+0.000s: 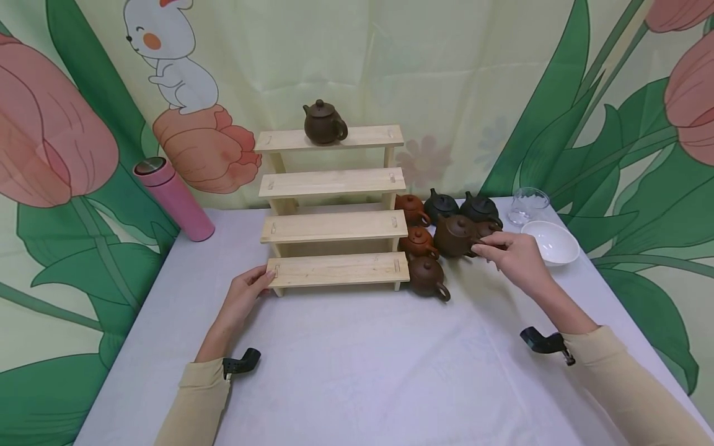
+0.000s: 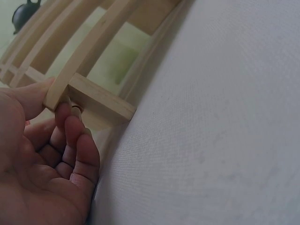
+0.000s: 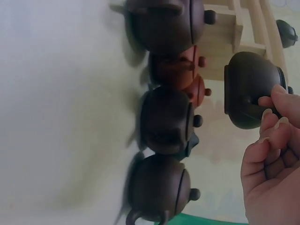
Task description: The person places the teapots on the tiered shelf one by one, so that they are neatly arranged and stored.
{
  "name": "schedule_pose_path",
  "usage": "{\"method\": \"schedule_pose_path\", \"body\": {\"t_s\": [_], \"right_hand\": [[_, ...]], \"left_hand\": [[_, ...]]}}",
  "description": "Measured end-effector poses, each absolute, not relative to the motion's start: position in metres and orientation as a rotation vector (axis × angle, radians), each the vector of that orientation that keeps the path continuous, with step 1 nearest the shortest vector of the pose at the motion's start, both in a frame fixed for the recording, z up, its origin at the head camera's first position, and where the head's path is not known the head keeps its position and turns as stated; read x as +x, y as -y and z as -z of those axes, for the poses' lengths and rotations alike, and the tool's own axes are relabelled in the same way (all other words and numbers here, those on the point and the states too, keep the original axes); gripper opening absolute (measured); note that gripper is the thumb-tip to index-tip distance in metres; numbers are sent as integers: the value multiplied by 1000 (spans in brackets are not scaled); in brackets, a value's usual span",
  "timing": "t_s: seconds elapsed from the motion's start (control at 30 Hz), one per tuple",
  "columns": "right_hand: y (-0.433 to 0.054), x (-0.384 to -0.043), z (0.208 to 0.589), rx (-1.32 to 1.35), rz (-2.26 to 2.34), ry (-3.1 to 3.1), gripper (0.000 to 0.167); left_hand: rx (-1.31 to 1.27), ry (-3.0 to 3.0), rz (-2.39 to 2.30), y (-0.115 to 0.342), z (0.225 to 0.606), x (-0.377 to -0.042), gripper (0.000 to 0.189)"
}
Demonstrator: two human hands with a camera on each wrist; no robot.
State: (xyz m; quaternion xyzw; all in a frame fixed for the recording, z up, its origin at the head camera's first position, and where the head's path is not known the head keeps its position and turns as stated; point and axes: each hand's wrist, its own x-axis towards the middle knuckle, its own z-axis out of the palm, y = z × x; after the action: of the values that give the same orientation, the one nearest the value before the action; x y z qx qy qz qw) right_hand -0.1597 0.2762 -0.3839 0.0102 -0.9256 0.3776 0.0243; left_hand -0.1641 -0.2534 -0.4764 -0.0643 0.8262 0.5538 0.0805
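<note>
My left hand (image 1: 243, 297) pinches the left end of the lowest step of a four-step wooden shelf (image 1: 340, 270), thumb on top and fingers beneath, as the left wrist view (image 2: 51, 154) shows. A dark brown teapot (image 1: 454, 234) is in my right hand (image 1: 515, 257), which pinches it at its handle. In the right wrist view this teapot (image 3: 251, 89) hangs above the table, its base off the cloth. Below it stand several other teapots: a brown one (image 1: 427, 277) beside the bottom step, reddish ones (image 1: 419, 240) and black ones (image 1: 440, 204). Another brown teapot (image 1: 323, 122) sits on the top step.
On the right of the table stand a white bowl (image 1: 551, 243) and a clear glass cup (image 1: 527, 206). A pink thermos (image 1: 177, 201) is at the back left. White cloth (image 1: 357, 365) covers the table, and a printed curtain (image 1: 446, 74) hangs behind.
</note>
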Motion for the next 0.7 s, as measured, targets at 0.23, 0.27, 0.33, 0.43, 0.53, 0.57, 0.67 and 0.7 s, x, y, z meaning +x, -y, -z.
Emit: {"method": "schedule_pose_path", "body": {"t_s": [0.23,0.27,0.33,0.43,0.53,0.57,0.67,0.7], "right_hand": [[-265,-165,374,16,-1200,2802,41],[-263,-166,373,12,-1205,2796,41],[-261,-168,370,12,-1211,2783,39],[-258,-171,366,29,-1218,2771,37],[-255,-174,360,66,-1212,2754,37],[-254,-175,358,80,-1213,2746,37],[-250,-179,352,115,-1220,2710,34],[-249,-180,350,120,-1220,2702,33]], "left_hand": [[-204,-2475,-1650,254,479,-166,64],[-210,-2472,-1651,254,479,-166,64],[-212,-2470,-1648,253,480,-167,64],[-224,-2466,-1651,253,480,-167,64],[-226,-2467,-1649,253,479,-167,64],[-229,-2467,-1647,253,479,-167,65],[-229,-2464,-1647,253,479,-167,65],[-228,-2461,-1651,253,479,-167,65]]}}
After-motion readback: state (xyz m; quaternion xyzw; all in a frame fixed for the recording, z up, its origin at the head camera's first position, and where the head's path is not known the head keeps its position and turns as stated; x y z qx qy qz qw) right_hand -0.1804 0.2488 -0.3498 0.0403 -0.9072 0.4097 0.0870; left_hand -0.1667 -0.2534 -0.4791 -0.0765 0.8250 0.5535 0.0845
